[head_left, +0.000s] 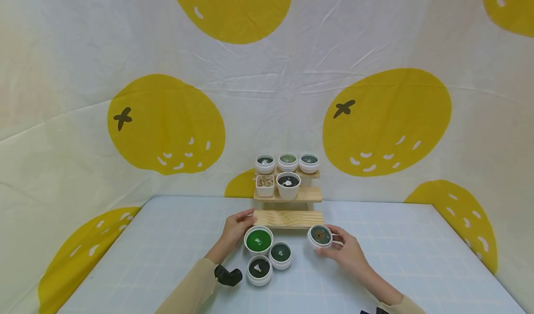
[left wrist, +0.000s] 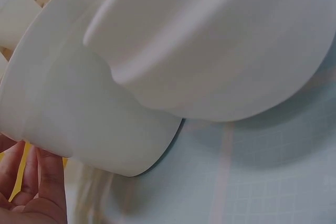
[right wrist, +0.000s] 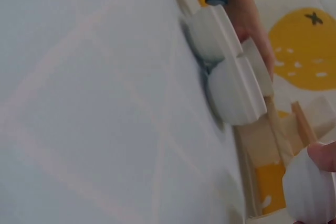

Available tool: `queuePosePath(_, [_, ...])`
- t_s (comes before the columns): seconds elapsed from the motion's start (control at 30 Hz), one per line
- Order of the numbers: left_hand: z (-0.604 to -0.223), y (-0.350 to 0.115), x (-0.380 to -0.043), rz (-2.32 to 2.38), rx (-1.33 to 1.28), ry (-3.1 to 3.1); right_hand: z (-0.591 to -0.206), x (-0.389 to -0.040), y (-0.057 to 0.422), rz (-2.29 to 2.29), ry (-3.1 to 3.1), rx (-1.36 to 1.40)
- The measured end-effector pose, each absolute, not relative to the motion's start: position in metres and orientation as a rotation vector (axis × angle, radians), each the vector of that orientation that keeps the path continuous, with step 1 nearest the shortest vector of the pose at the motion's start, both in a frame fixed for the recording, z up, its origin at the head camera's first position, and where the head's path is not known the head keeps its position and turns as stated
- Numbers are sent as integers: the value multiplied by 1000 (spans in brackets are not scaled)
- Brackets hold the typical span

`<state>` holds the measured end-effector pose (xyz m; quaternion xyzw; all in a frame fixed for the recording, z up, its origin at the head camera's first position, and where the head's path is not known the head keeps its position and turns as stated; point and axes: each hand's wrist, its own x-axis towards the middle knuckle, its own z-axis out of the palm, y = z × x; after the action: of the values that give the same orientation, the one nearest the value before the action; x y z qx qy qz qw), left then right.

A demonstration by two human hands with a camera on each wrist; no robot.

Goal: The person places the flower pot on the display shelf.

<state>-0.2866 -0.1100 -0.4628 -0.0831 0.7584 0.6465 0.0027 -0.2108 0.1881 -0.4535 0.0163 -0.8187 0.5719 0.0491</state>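
Observation:
My right hand (head_left: 346,251) pinches a small white round pot (head_left: 320,236) by its side, just right of the three-step wooden stand (head_left: 288,218). The top of this pot is dark green with a brown middle. In the right wrist view the pot (right wrist: 308,187) shows at the lower right, a fingertip on it. My left hand (head_left: 235,230) grips the left end of the stand's lowest step. Right beside that hand is a white cup with a bright green top (head_left: 258,240); in the left wrist view this cup (left wrist: 94,103) hides my fingertips.
Two more white pots, one dark green on top (head_left: 281,253) and one nearly black (head_left: 259,268), stand by the green cup. Three pots (head_left: 288,162) line the stand's top step. A square pot (head_left: 264,185) and a taller cup (head_left: 288,186) occupy the middle step. Behind hangs a fruit-print cloth (head_left: 267,119).

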Motion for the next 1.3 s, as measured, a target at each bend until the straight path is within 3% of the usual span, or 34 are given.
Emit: queuePosePath(1.3, [-465,-111,-289,2028,-240,2356,-402,-260,187,1629,-2548,-11])
